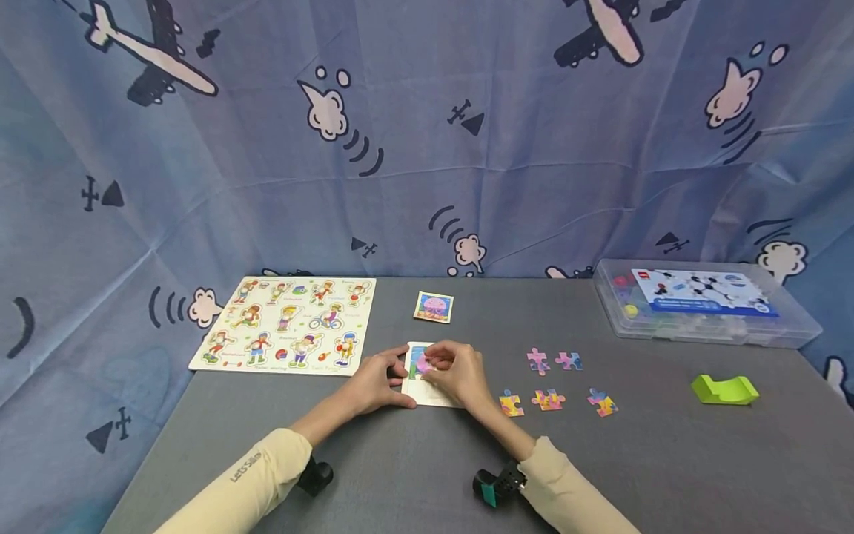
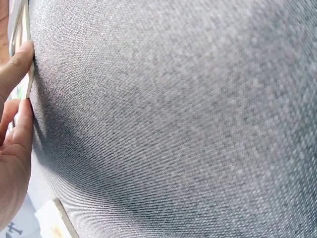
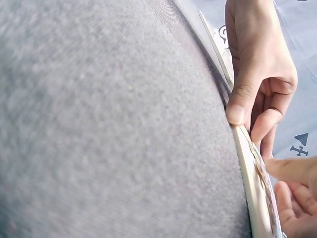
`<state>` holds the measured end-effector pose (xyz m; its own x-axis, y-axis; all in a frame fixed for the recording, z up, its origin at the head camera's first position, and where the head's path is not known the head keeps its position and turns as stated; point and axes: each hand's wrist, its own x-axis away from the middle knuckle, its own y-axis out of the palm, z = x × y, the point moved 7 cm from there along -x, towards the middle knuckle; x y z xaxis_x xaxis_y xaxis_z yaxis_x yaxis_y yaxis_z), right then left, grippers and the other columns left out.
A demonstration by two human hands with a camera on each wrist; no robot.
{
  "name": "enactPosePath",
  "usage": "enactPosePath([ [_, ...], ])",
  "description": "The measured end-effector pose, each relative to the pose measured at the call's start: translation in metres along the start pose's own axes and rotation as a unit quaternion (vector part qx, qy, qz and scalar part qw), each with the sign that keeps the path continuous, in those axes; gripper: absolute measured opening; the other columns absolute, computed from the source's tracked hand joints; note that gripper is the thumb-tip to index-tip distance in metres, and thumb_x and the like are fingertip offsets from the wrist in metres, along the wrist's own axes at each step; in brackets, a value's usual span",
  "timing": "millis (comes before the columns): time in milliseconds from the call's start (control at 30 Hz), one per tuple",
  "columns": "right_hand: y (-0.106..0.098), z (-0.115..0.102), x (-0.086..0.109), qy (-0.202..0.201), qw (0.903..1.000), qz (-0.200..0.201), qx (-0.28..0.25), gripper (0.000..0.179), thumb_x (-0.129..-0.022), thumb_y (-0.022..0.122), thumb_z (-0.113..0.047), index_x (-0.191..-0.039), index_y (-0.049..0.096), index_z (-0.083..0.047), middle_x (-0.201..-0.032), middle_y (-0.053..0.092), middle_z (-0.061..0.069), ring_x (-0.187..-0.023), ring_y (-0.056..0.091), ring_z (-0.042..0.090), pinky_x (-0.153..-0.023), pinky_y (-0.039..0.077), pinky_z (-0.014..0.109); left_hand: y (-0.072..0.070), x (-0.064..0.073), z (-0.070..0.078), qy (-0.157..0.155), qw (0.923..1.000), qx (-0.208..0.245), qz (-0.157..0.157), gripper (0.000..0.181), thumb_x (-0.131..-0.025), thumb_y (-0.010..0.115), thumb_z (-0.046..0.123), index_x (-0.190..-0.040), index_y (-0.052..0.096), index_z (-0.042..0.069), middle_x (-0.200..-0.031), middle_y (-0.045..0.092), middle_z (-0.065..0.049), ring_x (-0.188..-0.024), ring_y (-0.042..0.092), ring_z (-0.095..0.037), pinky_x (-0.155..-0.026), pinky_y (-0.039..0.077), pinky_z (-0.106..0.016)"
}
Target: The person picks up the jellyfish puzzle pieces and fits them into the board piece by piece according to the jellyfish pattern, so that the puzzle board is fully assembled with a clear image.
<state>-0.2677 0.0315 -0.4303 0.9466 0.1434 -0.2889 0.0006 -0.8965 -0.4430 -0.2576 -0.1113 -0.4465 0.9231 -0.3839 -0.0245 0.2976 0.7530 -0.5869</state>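
in the middle of the frame, the tray (image 1: 432, 394) lies on the table (image 1: 400, 475). your left hand (image 1: 375, 382) grips its left end between thumb and fingertips. your right hand (image 1: 460, 371) bends over its picture (image 1: 420, 360), fingertips close together; whether they pinch a piece, you cannot tell. five loose pieces (image 1: 549, 400) lie right of that hand. a card (image 1: 434, 306) lies above the tray, a figure board (image 1: 303, 332) at centre left, a clear box (image 1: 707, 328) and green block (image 1: 725, 391) at the right.
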Motion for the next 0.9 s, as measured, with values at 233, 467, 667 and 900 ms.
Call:
enactPosePath([
  [233,0.005,0.0,-0.001,0.003,0.999,0.0,-0.045,0.024,-0.066,0.079,0.016,-0.086,0.07,0.005,-0.081,0.071,0.015,-0.077,0.07,0.026,-0.069,0.06,0.029,-0.001,0.0,0.001,0.002,1.0,-0.009,0.002,0.034,-0.061,0.09,0.004,-0.08,0.062,0.001,-0.143,0.044,-0.022,-0.121,0.053,-0.032,-0.08,0.055,-0.019],
  [467,0.008,0.001,-0.001,0.011,0.9992,-0.013,-0.037,0.022,-0.067,0.078,0.016,-0.085,0.07,0.005,-0.081,0.071,0.016,-0.076,0.07,0.026,-0.068,0.06,0.026,-0.001,0.0,0.002,-0.001,1.0,-0.005,0.002,0.034,-0.061,0.09,0.004,-0.079,0.061,0.0,-0.143,0.044,-0.023,-0.119,0.054,-0.034,-0.08,0.056,-0.02],
  [667,0.009,0.008,-0.002,0.036,0.9956,-0.017,-0.085,0.024,-0.067,0.077,0.018,-0.086,0.069,0.007,-0.083,0.07,0.018,-0.078,0.07,0.028,-0.069,0.059,0.025,0.0,0.0,0.001,0.001,1.0,-0.001,0.0,0.034,-0.061,0.09,0.003,-0.079,0.061,-0.001,-0.142,0.044,-0.024,-0.12,0.053,-0.035,-0.08,0.056,-0.02],
  [900,-0.002,0.019,-0.004,0.079,0.9799,-0.014,-0.183,0.027,-0.07,0.072,0.021,-0.095,0.067,0.012,-0.093,0.068,0.026,-0.088,0.068,0.035,-0.074,0.058,0.022,-0.001,0.0,0.003,-0.001,0.9996,-0.028,-0.001,0.034,-0.061,0.091,0.007,-0.078,0.062,0.002,-0.143,0.044,-0.021,-0.123,0.051,-0.032,-0.08,0.055,-0.02],
])
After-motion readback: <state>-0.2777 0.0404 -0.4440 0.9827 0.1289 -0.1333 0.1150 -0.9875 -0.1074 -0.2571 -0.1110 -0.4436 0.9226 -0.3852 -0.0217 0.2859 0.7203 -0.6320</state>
